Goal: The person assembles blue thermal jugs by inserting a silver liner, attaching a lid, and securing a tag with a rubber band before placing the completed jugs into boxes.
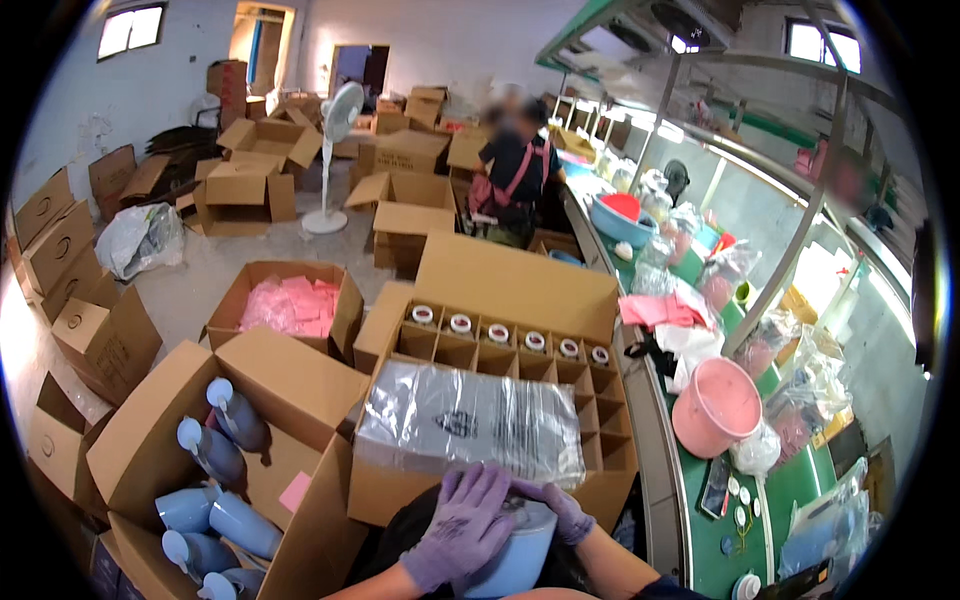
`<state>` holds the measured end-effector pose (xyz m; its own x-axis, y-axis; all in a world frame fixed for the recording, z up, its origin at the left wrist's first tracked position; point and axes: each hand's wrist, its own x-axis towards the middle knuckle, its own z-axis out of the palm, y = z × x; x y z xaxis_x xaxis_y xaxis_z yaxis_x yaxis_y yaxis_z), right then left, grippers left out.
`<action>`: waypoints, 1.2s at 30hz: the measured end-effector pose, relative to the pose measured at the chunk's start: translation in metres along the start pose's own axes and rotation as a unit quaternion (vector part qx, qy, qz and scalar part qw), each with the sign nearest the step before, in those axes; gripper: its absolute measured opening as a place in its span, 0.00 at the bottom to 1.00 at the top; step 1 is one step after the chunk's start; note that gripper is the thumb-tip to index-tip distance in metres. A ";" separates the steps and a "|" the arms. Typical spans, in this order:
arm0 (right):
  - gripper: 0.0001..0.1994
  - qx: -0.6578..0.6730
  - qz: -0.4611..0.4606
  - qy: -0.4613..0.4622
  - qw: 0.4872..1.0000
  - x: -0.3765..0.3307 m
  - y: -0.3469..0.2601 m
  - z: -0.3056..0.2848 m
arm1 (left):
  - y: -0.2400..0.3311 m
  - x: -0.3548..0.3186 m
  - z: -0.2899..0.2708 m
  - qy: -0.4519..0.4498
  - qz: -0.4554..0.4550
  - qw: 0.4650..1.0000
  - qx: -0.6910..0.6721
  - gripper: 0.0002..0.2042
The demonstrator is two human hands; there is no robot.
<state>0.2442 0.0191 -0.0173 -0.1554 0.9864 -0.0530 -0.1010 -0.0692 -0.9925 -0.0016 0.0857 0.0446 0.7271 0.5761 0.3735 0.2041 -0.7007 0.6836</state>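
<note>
Both my hands wear purple gloves and close around a pale blue bottle (515, 555) at the bottom centre. My left hand (462, 525) covers its top and side. My right hand (560, 508) grips its white cap from the right. Just beyond them lies a stack of clear plastic bags (470, 418) on a divided cardboard box (600, 400). White-capped bottles (498, 333) fill the box's far row of cells. At lower left an open carton (300, 395) holds several pale blue bottles (215, 455) lying loose.
A green conveyor bench (790, 490) runs along the right with a pink bucket (715, 405), bagged items and caps. Another person (515, 175) stands farther up the line. A box of pink sheets (290, 305), many cartons and a standing fan (335, 150) fill the floor.
</note>
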 end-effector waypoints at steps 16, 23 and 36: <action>0.25 -0.121 -0.011 -0.025 0.992 -0.001 0.005 0.006 | -0.015 0.017 0.011 -0.122 -0.051 0.990 -0.048 0.37; 0.24 -0.081 -0.007 0.029 0.996 0.001 -0.067 0.012 | -0.073 0.017 0.021 -0.056 -0.133 0.965 -0.219 0.35; 0.17 -0.373 -0.127 -0.078 0.916 -0.013 -0.051 0.010 | -0.058 0.036 0.027 -0.186 -0.006 0.959 -0.212 0.34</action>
<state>0.2413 0.0078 0.0349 -0.3652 0.9190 0.1485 0.5365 0.3381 -0.7732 0.0300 0.1357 0.0013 0.9260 0.3379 0.1684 -0.0137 -0.4158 0.9094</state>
